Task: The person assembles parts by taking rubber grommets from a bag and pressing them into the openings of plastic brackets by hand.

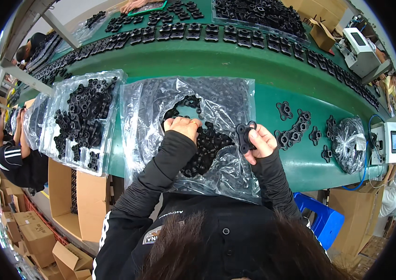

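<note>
A large clear plastic bag (146,140) lies before me on the green table, torn open in the middle, with many small black plastic parts (206,151) inside. At the tear, my left hand (182,127) is bent over the hole with its fingers curled. Its fingertips are hidden, so what it grips, if anything, does not show. My right hand (262,142) pinches one black lobed bracket with round holes (243,137) above the bag's right side. Right of that hand, several similar black parts (295,131) lie in a curved row on the table.
To the left a clear tray (48,135) holds a heap of black parts. A knotted plastic bag (349,147) and a white device with a screen (390,143) stand at right. Beyond runs a green conveyor (198,58) with rows of black parts. A co-worker (13,154) is at far left.
</note>
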### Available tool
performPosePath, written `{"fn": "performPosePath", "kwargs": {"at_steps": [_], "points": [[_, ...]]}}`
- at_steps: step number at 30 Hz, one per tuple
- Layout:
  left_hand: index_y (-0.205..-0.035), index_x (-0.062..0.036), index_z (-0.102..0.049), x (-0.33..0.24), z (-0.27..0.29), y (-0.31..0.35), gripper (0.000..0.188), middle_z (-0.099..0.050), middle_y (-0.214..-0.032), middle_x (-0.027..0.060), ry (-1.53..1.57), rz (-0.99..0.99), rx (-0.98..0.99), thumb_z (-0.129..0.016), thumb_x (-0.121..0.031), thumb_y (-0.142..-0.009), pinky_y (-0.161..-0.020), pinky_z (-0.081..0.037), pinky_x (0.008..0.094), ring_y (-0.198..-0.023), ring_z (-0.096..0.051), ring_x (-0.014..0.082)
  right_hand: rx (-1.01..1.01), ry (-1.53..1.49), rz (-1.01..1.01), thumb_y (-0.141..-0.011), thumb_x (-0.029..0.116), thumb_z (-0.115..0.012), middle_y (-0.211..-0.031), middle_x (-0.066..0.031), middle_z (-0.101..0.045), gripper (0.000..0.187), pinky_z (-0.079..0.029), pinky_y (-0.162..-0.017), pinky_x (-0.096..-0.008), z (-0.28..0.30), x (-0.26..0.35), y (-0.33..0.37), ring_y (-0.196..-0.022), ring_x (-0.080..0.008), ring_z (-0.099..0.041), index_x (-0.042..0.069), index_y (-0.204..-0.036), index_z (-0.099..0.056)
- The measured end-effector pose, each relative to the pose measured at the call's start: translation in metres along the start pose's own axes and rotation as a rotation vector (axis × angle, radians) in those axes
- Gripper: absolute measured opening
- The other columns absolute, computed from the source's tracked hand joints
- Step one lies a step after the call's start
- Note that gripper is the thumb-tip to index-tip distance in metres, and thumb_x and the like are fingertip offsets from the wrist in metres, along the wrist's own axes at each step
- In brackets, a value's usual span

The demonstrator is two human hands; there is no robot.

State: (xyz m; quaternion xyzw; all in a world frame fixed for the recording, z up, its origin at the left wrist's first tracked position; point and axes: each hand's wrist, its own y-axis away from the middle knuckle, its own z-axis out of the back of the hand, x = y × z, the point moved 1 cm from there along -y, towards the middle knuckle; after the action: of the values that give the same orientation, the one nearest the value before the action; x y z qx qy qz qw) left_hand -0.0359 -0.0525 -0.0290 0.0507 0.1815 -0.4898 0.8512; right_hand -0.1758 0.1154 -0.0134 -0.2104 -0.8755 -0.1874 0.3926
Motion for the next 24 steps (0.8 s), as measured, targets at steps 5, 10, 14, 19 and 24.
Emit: {"fn": "performPosePath", "kwargs": {"at_steps": [5, 10, 14, 19, 24], "points": [[-0.096, -0.0118, -0.058, 0.006, 0.012, -0.002, 0.027, -0.059, -0.084, 0.0077, 0.148, 0.009, -0.022, -0.057, -0.007, -0.070, -0.079, -0.037, 0.0370, -0.072, -0.055, 0.0232, -0.016, -0.006, 0.001, -0.082, 0.008, -0.053, -0.065, -0.0065, -0.053, 0.013, -0.023, -0.029, -0.0143, 0.003, -0.001, -0.002, -0.039, -0.0070, -0.039, 0.004, -0.094, -0.049], [-0.097, -0.0074, -0.057, -0.001, 0.027, 0.003, 0.024, -0.059, -0.082, 0.0072, 0.697, 0.202, -0.199, -0.056, -0.003, -0.074, -0.068, -0.042, 0.0267, -0.072, -0.057, 0.0167, -0.042, -0.022, -0.003, -0.080, 0.006, -0.055, -0.069, -0.0077, -0.054, 0.016, -0.024, -0.029, -0.0146, 0.004, -0.001, -0.003, -0.042, -0.0076, -0.042, 0.004, -0.095, -0.049], [-0.099, -0.0029, -0.056, -0.013, 0.026, 0.009, 0.021, -0.060, -0.082, 0.0072, 1.435, 0.316, -0.131, -0.055, -0.001, -0.078, -0.061, -0.044, 0.0210, -0.076, -0.058, 0.0124, 0.036, 0.047, -0.063, -0.078, 0.003, -0.056, -0.073, -0.0082, -0.055, 0.023, -0.028, -0.032, -0.0146, -0.011, 0.001, -0.001, -0.046, -0.0081, -0.045, 0.004, -0.099, -0.048], [-0.101, 0.0012, -0.055, -0.031, 0.020, 0.019, 0.021, -0.060, -0.083, 0.0065, 1.848, 0.308, -0.067, -0.054, 0.002, -0.080, -0.063, -0.045, 0.0182, -0.078, -0.058, 0.0111, 0.133, 0.344, 0.027, -0.072, 0.000, -0.059, -0.070, -0.0129, -0.057, 0.036, -0.026, -0.031, -0.0135, -0.029, -0.002, -0.001, -0.040, -0.0078, -0.043, 0.003, -0.106, -0.046], [-0.104, 0.0009, -0.054, -0.041, 0.010, 0.024, 0.025, -0.060, -0.083, 0.0068, 1.965, 0.311, 0.061, -0.055, 0.003, -0.079, -0.061, -0.045, 0.0164, -0.072, -0.058, 0.0107, 0.117, 0.238, -0.021, -0.069, 0.002, -0.064, -0.069, -0.0116, -0.058, 0.046, -0.027, -0.032, -0.0133, -0.033, -0.004, 0.001, -0.040, -0.0068, -0.043, 0.002, -0.110, -0.044]]}}
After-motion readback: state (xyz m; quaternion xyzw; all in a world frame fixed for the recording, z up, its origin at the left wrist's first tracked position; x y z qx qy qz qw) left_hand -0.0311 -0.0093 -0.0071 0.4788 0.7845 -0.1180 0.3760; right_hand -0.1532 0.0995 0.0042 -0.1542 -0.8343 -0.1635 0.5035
